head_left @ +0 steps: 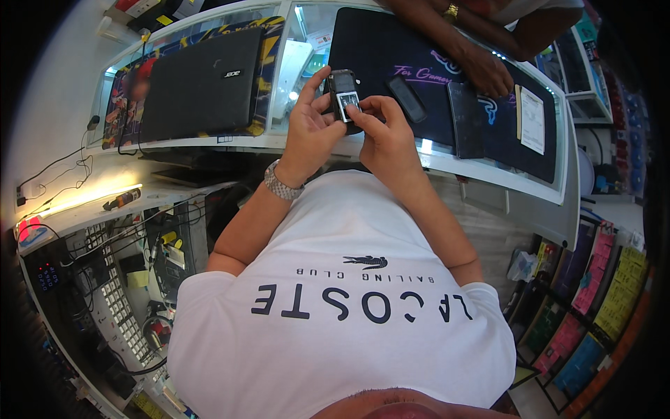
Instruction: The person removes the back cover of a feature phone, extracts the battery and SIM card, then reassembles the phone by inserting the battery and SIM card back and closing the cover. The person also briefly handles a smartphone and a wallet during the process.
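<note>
1. The opened mobile phone (343, 81) is held up above the near edge of the dark mat (363, 42), between both hands, its battery-like block (347, 102) facing up.
2. The left hand (311, 133) has its fingers clamped on the phone from the left; a firm but unsqueezing hold there should serve best, so the body does not twist.
3. The right hand (389, 134) has its thumb on or right at the block's lower part, other fingers bent close by; whether they pinch or merely touch, I cannot tell. Light pressure at the block's edge seems wiser than pushing its middle.
4. Working low over the mat would soften any drop onto the glass-topped desk (502, 183).
5. The dark rounded cover-like piece (407, 98) lies just right; best left clear of the elbow and the co-worker's hand (490, 72).
</note>
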{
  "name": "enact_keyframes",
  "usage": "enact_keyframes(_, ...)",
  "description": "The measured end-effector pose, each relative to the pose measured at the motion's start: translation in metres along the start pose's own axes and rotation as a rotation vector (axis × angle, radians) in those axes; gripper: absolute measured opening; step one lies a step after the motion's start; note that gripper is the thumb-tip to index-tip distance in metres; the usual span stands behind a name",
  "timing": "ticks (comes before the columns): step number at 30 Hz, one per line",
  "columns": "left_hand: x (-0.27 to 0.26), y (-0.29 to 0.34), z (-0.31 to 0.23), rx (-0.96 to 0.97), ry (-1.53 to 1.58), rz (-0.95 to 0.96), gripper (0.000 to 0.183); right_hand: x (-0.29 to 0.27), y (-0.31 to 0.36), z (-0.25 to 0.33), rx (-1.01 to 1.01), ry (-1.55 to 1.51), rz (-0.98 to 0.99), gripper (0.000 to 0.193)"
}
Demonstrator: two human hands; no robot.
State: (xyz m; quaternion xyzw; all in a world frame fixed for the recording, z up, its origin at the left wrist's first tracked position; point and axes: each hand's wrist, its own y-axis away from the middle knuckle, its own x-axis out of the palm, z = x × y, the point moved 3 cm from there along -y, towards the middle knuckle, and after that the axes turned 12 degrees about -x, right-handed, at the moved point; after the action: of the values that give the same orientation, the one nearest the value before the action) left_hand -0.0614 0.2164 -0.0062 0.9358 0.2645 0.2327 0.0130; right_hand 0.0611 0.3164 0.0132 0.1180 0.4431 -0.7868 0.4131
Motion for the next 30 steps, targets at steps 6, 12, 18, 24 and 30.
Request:
enact_keyframes(6,-0.001,0.001,0.001,-0.007,0.012,-0.018,0.089,0.000,-0.003,0.003,0.050,-0.036,0.024,0.043)
enact_keyframes(12,-0.001,0.000,0.006,-0.001,0.036,-0.042,0.087,0.002,-0.005,0.003,0.067,-0.065,-0.006,0.029)
enact_keyframes(18,-0.003,0.000,0.012,0.002,0.053,-0.065,0.086,0.005,-0.005,0.000,0.070,-0.028,0.015,0.029)
enact_keyframes(24,-0.004,-0.001,0.014,0.017,0.074,-0.072,0.090,0.005,-0.007,0.000,0.082,-0.034,0.018,0.029)
enact_keyframes(30,-0.015,-0.002,0.017,-0.053,0.168,-0.052,0.093,0.006,-0.005,-0.005,0.047,-0.097,-0.065,0.025)
